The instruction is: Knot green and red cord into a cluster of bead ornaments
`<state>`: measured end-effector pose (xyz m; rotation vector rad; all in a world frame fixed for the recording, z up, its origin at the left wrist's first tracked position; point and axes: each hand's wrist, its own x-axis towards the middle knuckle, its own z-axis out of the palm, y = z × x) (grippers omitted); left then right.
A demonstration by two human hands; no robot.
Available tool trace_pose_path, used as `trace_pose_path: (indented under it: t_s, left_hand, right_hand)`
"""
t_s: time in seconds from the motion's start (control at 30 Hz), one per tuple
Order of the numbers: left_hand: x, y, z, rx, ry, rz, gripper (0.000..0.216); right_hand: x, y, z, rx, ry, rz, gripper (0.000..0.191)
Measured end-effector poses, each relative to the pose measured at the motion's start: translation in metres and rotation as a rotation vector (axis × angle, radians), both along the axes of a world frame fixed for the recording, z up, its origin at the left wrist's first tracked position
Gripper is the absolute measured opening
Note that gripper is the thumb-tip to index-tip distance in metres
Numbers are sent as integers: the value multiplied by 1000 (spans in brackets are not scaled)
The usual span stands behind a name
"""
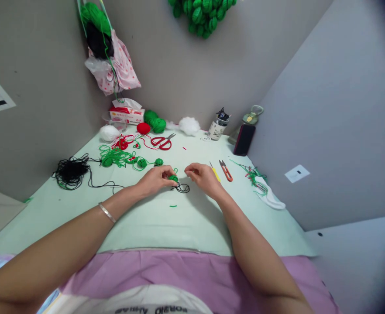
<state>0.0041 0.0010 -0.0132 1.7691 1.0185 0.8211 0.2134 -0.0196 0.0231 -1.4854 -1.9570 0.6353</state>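
My left hand (156, 179) is closed in a pinch on a small green crocheted piece (173, 178) at the middle of the pale green table (166, 222). A loop of black yarn (182, 188) lies just under and beside that piece. My right hand (203, 175) hovers a little to the right with its fingers curled and pinched together; whatever it holds is too small to make out. A silver bangle (107, 212) sits on my left wrist.
Left: a black yarn tangle (70, 172), green yarn with small green balls (120, 158). Behind: red scissors (162, 141), red and green yarn balls (151, 124), tissue box (127, 114), white stuffing (189, 125), cup (217, 127), phone (244, 139). Right: orange snips (225, 170), yellow tool (215, 173), green scraps (254, 176).
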Motion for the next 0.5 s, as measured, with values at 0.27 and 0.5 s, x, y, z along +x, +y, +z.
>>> trace_pose_path:
  t_s: [0.27, 0.5]
  left_hand:
    - [3, 1, -13, 97, 119, -30, 24]
    - [0, 2, -11, 102, 89, -71, 20]
  right_hand:
    - [-7, 0, -7, -139, 71, 115, 12]
    - [-19, -2, -24, -38, 121, 114, 12]
